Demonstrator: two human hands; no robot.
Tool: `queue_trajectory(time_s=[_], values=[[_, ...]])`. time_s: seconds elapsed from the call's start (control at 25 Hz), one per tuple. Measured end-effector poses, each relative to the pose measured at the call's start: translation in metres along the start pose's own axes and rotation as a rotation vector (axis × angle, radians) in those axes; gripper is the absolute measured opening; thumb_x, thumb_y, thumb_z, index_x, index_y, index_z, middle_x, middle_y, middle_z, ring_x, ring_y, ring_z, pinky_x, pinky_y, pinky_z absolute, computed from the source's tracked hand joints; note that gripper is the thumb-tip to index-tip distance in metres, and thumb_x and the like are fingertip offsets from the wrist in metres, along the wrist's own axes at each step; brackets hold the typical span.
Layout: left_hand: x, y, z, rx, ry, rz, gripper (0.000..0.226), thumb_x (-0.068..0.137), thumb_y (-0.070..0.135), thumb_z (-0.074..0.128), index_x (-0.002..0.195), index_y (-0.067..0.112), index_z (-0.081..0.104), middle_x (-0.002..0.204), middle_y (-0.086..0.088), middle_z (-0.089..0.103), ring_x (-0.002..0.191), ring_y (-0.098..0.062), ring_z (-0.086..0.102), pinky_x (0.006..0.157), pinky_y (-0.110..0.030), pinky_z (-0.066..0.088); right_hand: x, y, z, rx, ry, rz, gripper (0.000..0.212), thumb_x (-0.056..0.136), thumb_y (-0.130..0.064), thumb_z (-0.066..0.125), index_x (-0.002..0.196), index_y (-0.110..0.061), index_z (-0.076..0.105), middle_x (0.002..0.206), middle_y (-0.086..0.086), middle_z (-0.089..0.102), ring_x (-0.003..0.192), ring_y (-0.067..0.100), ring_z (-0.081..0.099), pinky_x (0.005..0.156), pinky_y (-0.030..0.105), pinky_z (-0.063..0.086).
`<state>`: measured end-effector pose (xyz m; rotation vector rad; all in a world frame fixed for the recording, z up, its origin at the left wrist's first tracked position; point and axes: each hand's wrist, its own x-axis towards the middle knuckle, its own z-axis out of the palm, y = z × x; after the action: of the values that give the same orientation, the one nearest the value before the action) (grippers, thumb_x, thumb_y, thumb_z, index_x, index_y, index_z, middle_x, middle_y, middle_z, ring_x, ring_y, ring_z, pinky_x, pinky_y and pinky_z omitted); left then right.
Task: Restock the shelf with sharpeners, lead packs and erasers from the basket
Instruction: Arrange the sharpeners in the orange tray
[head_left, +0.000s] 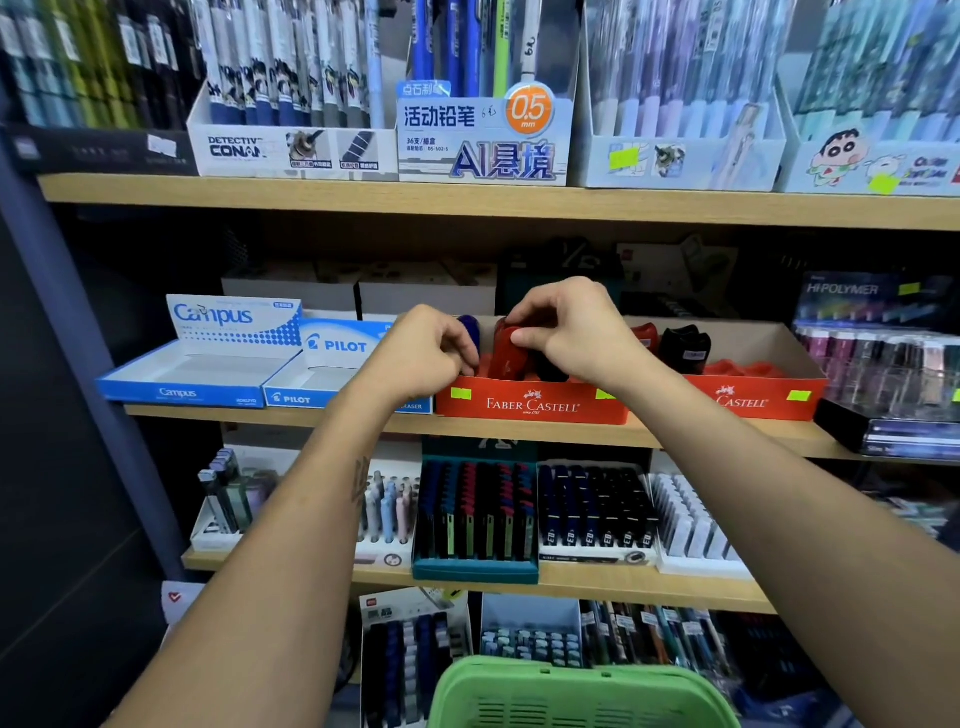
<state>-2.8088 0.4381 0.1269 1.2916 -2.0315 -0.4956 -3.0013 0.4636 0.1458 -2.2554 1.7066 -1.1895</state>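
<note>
Sharpeners are what you are handling on the middle shelf (519, 423): both of your hands are over the left red Faber-Castell tray (530, 402). Your right hand (569, 332) pinches a red sharpener (503, 353) between thumb and curled fingers, holding it upright just inside the tray. Your left hand (421, 345) has its fingers curled at the tray's left end, beside a blue sharpener (470, 332); it seems to grip that one, though the fingers hide the contact. Further right, a black sharpener (684, 345) stands in the second red Faber-Castell tray (753, 400), with another red one just left of it. Left of your hands sit an open white-and-blue Campus box (208, 364) and a Pilot box (332, 364), touching side by side on the same shelf. At the bottom edge, the rim of the green basket (576, 691) shows below your forearms; its contents are out of view. Pens and pencil displays fill the shelves above and below.
</note>
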Motion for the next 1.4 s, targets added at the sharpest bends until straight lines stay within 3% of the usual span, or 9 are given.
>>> queue_trajectory(time_s=[0.24, 0.76, 0.96, 1.2, 1.32, 1.4], values=[[-0.003, 0.007, 0.000, 0.070, -0.011, -0.020, 0.042, 0.089, -0.005, 0.051, 0.068, 0.025, 0.071, 0.086, 0.004, 0.070, 0.095, -0.018, 0.066, 0.084, -0.035, 0.059, 0.000, -0.008, -0.007, -0.069, -0.053, -0.036, 0.019, 0.089, -0.014, 0.073, 0.106, -0.021, 0.076, 0.108, -0.002, 0.072, 0.105, 0.014, 0.064, 0.093, 0.036, 0.055], [-0.006, 0.012, 0.001, 0.119, 0.008, -0.003, 0.040, 0.090, -0.003, 0.051, 0.069, 0.026, 0.069, 0.082, 0.006, 0.067, 0.092, -0.016, 0.064, 0.070, -0.024, 0.053, -0.005, -0.013, -0.002, -0.135, -0.110, -0.087, 0.013, 0.091, -0.017, 0.070, 0.102, -0.023, 0.075, 0.106, -0.003, 0.070, 0.100, 0.014, 0.062, 0.086, 0.034, 0.055], [-0.006, 0.012, 0.001, 0.128, 0.006, 0.011, 0.039, 0.091, -0.003, 0.052, 0.070, 0.026, 0.069, 0.083, 0.008, 0.066, 0.090, -0.014, 0.063, 0.069, -0.023, 0.052, -0.006, -0.006, 0.002, -0.234, -0.062, -0.169, 0.013, 0.091, -0.023, 0.066, 0.099, -0.029, 0.075, 0.119, -0.012, 0.056, 0.109, 0.010, 0.050, 0.091, 0.035, 0.048], [-0.009, 0.016, 0.002, 0.147, 0.028, 0.049, 0.040, 0.088, -0.006, 0.050, 0.071, 0.025, 0.069, 0.079, 0.009, 0.066, 0.087, -0.013, 0.064, 0.066, -0.022, 0.051, -0.010, -0.013, 0.003, -0.214, -0.038, -0.094, 0.030, 0.089, -0.007, 0.055, 0.104, -0.024, 0.075, 0.113, -0.010, 0.051, 0.106, 0.011, 0.047, 0.089, 0.032, 0.046], [-0.016, 0.024, 0.001, 0.160, 0.145, 0.119, 0.034, 0.085, -0.005, 0.049, 0.083, 0.019, 0.072, 0.086, 0.003, 0.069, 0.088, -0.015, 0.064, 0.072, -0.030, 0.056, -0.021, -0.011, 0.004, -0.143, -0.005, -0.114, 0.046, 0.087, -0.002, 0.052, 0.125, -0.023, 0.068, 0.115, -0.009, 0.049, 0.105, 0.009, 0.047, 0.085, 0.025, 0.044], [-0.023, 0.032, 0.004, 0.176, 0.212, 0.192, 0.031, 0.082, -0.002, 0.048, 0.086, 0.019, 0.071, 0.087, 0.002, 0.070, 0.087, -0.018, 0.063, 0.076, -0.036, 0.057, -0.038, -0.011, 0.001, -0.070, 0.051, -0.129, 0.050, 0.085, -0.003, 0.051, 0.128, -0.024, 0.065, 0.111, -0.007, 0.052, 0.100, 0.011, 0.052, 0.081, 0.026, 0.045]])
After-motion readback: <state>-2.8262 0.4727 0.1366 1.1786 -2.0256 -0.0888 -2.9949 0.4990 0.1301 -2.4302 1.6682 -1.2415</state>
